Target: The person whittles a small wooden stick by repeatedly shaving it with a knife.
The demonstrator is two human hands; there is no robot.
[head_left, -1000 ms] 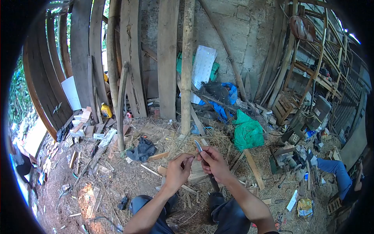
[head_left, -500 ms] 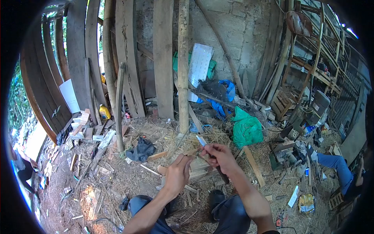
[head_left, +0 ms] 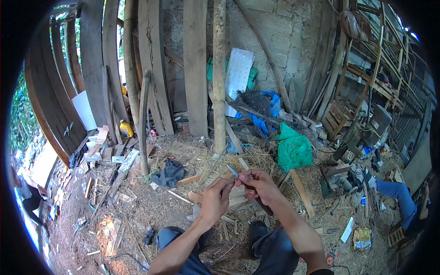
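My right hand (head_left: 258, 185) is closed around a knife (head_left: 232, 171). Its thin pale blade points up and away to the left, and the dark handle runs out below my palm. Close beside it, my left hand (head_left: 215, 197) is closed in a pinch, its fingertips right by the blade. Whatever lies between those fingers is hidden or too small to name. Both hands are held over my knees, above pale wood pieces (head_left: 237, 201) on the ground.
Straw and wood scraps litter the dirt floor. Ahead stand a wooden post (head_left: 219, 91), a black plastic bag (head_left: 168, 173) and a green sack (head_left: 294, 149). A person's jeans-clad leg (head_left: 396, 197) shows at right; another person (head_left: 30, 195) is partly visible at far left.
The knife blade has turned and now looks thinner, and my right hand has shifted closer to my left fingertips. The whole view has moved slightly.
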